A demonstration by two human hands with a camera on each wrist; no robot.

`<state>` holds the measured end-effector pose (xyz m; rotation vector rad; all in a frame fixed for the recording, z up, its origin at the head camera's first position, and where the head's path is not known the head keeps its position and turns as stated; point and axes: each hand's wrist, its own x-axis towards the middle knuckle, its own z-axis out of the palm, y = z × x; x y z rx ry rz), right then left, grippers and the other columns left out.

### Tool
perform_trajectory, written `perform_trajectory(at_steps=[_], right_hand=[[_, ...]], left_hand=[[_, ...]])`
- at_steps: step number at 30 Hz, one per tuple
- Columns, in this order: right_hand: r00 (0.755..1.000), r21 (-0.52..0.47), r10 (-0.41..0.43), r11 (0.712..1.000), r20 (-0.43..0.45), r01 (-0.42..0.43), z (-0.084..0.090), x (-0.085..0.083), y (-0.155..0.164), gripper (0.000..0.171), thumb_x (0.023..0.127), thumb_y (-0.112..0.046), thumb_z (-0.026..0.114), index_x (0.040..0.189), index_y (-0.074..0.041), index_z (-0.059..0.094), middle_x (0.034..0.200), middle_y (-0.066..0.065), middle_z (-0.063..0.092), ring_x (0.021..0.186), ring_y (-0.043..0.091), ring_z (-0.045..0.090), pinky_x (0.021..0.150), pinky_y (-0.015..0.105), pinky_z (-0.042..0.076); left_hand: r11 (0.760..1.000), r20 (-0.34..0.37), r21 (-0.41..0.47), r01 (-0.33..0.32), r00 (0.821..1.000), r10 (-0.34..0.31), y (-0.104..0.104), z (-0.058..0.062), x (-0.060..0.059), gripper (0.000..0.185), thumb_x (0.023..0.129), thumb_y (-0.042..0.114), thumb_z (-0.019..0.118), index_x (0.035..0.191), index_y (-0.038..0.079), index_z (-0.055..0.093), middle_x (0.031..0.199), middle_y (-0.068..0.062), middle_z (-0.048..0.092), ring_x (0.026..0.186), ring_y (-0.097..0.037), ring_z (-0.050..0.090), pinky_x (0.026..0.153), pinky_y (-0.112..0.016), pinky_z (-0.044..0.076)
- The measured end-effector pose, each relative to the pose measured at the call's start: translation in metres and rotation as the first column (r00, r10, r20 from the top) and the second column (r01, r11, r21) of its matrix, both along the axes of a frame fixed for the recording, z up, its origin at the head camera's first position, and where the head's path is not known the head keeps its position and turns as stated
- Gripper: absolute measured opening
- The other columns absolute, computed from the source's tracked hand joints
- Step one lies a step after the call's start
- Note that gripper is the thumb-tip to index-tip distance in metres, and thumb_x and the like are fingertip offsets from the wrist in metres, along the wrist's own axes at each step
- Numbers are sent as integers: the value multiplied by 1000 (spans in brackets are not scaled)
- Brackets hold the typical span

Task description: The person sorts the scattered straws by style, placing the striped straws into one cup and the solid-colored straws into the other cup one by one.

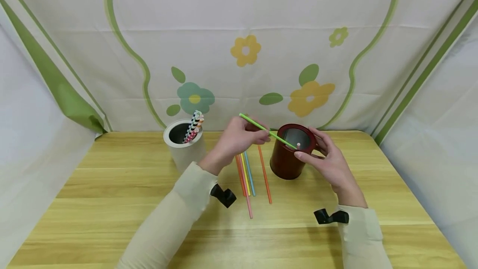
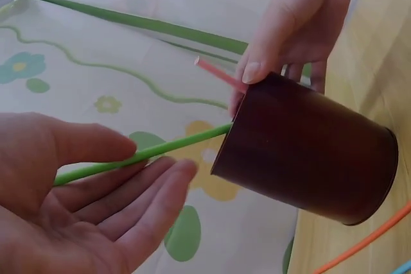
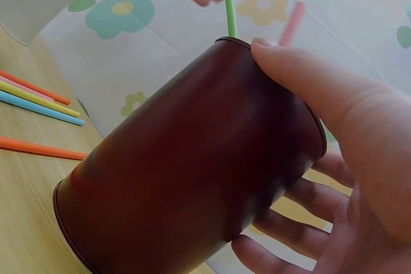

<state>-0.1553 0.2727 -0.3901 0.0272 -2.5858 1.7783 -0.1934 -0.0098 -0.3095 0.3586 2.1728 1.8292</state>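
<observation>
Green straw (image 1: 275,135) is pinched btwn thumb & fingers of L-hand grip (image 1: 239,138), w/ far end at mouth of dark-red cylindrical holder (image 1: 285,163); holder is held on desk (image 1: 112,202) by R-hand grip (image 1: 332,163), thumb at rim.

Wood-grain tabletop (image 1: 112,206), yellowish, front edge out of frame. White cloth backdrop (image 1: 179,49) right behind it, horizontal creases showing. Prints on the cloth: teal flower (image 1: 204,101) with yellow centre, low left; yellow flower (image 1: 253,45) up near the middle; larger orange flower (image 1: 319,92) low right; small green flower (image 1: 344,32) above that. Green leaves (image 1: 271,99) around the low ones. Wavy green line each side. White side panels (image 1: 30,136) left and right, green bands (image 1: 48,72) running down toward the table's back corners. Print at top edge is cut off.
</observation>
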Motion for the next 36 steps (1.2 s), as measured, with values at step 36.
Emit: perform_trajectory(at_steps=[36], right_hand=[[1000, -3, 3, 1000, 25, -2, -2, -1, 0, 91, 97, -34, 83, 170, -35, 30, 169, 8, 46, 141, 29, 51, 91, 15, 57]], left_hand=[[988, 84, -80, 132, 989, -125, 28, -15, -8, 16, 102, 10, 73, 110, -1, 82, 110, -16, 82, 106, -36, 80, 88, -30, 67]])
